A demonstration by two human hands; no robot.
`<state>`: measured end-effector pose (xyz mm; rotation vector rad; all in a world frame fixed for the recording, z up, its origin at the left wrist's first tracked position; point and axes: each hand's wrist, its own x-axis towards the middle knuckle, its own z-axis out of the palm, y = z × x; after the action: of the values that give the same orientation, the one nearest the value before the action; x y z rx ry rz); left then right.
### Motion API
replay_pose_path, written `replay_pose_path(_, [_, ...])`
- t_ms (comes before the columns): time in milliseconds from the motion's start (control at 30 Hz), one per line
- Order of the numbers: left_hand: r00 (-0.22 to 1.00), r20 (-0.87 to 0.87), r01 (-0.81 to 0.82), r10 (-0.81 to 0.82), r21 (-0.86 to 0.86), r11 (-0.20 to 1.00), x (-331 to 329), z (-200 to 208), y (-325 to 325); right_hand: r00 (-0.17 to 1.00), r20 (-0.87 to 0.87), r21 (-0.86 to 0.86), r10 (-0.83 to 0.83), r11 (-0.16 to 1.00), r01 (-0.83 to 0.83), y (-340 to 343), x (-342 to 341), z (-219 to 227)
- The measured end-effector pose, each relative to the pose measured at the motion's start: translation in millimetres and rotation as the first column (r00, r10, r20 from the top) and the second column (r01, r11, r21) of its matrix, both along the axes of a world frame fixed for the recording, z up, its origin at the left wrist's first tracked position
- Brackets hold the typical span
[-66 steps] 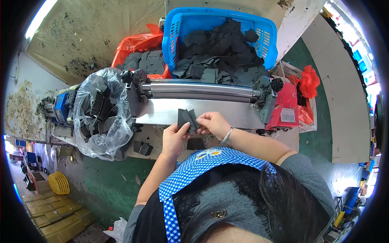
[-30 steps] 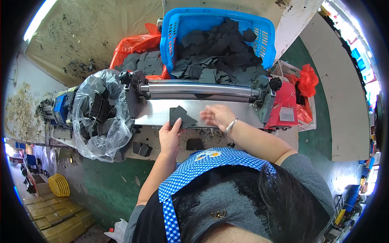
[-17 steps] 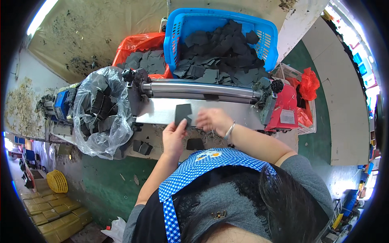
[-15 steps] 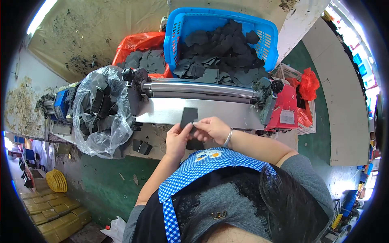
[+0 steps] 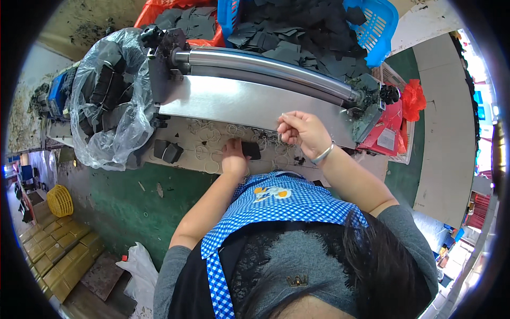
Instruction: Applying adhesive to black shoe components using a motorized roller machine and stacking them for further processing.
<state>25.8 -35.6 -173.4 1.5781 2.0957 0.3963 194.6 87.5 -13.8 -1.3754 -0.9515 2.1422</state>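
Observation:
My left hand [image 5: 234,157] is low over the bench, its fingers bent against the left edge of a small stack of black sheets [image 5: 251,150] lying near the bench's front. Up and to the right, my right hand [image 5: 305,133] hovers by the front edge of a shiny metal plate [image 5: 228,103]; its fingers are curled together, and anything small between them is hidden. Thin pale rubber bands [image 5: 202,152] are strewn around my left hand. Farther left rests a banded black bundle [image 5: 168,151].
Behind the plate runs a steel roller [image 5: 265,66] between dark end mounts. A clear plastic bag [image 5: 133,135] of black bundles stands left. Beyond are a blue basket [image 5: 380,32] and a red bag [image 5: 144,20] with black pieces. A red machine housing [image 5: 383,127] sits right.
My hands have parted. The left has gone down to the bench with the black stack; the right has moved rightward, off it. The view has tilted lower, so the machine appears higher.

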Motion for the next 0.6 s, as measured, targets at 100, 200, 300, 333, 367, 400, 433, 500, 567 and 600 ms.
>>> replay_pose_path(100, [0.999, -0.049, 0.009, -0.02, -0.203, 0.979, -5.9, -4.6, 10.0, 1.0, 0.005, -0.045, -0.02, 0.999, 0.02, -9.8, 11.6, 7.3])
replay_pose_path(200, [0.994, -0.028, 0.094, -0.106, -0.272, 0.958, -12.6, -5.1, 8.2, 1.0, 0.005, 0.023, 0.01, 1.0, -0.01, -13.5, 16.4, 12.3])
replay_pose_path(300, [0.988, 0.109, 0.135, -0.106, -0.31, 0.941, -12.3, 55.3, 9.5, 0.989, 0.125, 0.235, 0.082, 0.966, -0.11, -19.4, 20.3, 15.2])
replay_pose_path(333, [0.989, 0.094, 0.135, -0.112, -0.3, 0.944, -13.5, 76.8, 10.2, 0.94, 0.287, 0.608, 0.185, 0.723, -0.328, -23.2, 20.2, 19.1])
replay_pose_path(367, [0.956, 0.193, 0.246, -0.222, -0.115, 0.962, -14.5, 100.4, 7.9, 0.862, 0.471, 0.806, 0.188, 0.307, -0.507, -28.4, 19.9, 23.4])
replay_pose_path(400, [0.898, 0.266, 0.34, -0.349, 0.083, 0.937, -13.8, 121.8, 8.1, 0.859, 0.48, 0.848, 0.181, 0.158, -0.506, -33.5, 19.5, 20.6])
replay_pose_path(433, [0.899, 0.249, 0.349, -0.36, 0.089, 0.933, -11.4, 143.7, 10.9, 0.857, 0.489, 0.868, 0.166, 0.008, -0.497, -36.8, 18.8, 13.1])
replay_pose_path(500, [0.78, 0.607, 0.133, -0.155, 0.082, 0.988, -6.8, 177.2, 13.8, 0.791, 0.456, 0.796, 0.407, 0.21, -0.567, -33.8, 12.5, 8.9])
replay_pose_path(567, [0.823, 0.553, -0.324, 0.132, 0.266, 0.908, 1.7, 178.1, 18.5, 0.858, 0.449, 0.803, 0.25, 0.31, -0.51, -23.6, 9.3, 19.8])
replay_pose_path(600, [0.745, 0.639, -0.444, 0.19, 0.264, 0.856, 4.5, 181.6, 19.9, 0.911, 0.393, 0.841, 0.121, 0.353, -0.41, -18.0, 7.1, 22.2])
